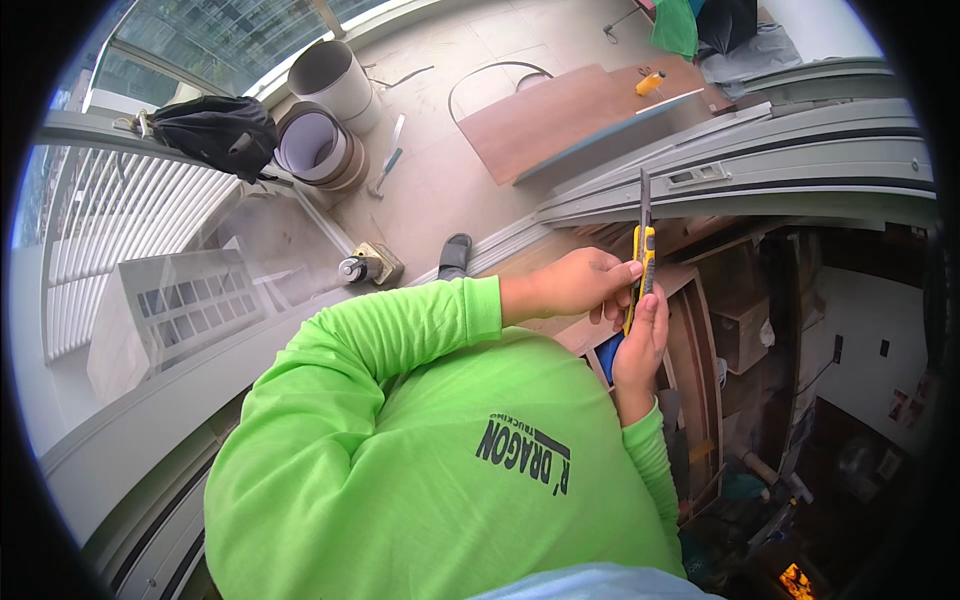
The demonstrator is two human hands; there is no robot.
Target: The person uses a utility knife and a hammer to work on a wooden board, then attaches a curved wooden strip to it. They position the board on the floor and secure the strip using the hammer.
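Head view: I read both hands closed on one utility knife (648, 243), in front of the torso and right of centre. The left hand (585, 280) grips the handle at mid-length, thumb uppermost; the right hand (638, 360) holds its lower end, thumb and fingers along the sides. Two-handed support presumably steadies the tool and leaves a thumb near the slider. The blade (645, 195) points away from the body, probably for safety; I cannot tell whether it touches the grey frame (720, 177) behind it.

Pose: left arm bent across the torso, forearm nearly level; right forearm upright, wrist below the knife.

Beyond, a brown sheet (540, 115) lies on the floor, carrying a yellow cylinder (650, 83). Rolled material (345, 85) stands on end, likely to save floor space, near a hammer (382, 172).
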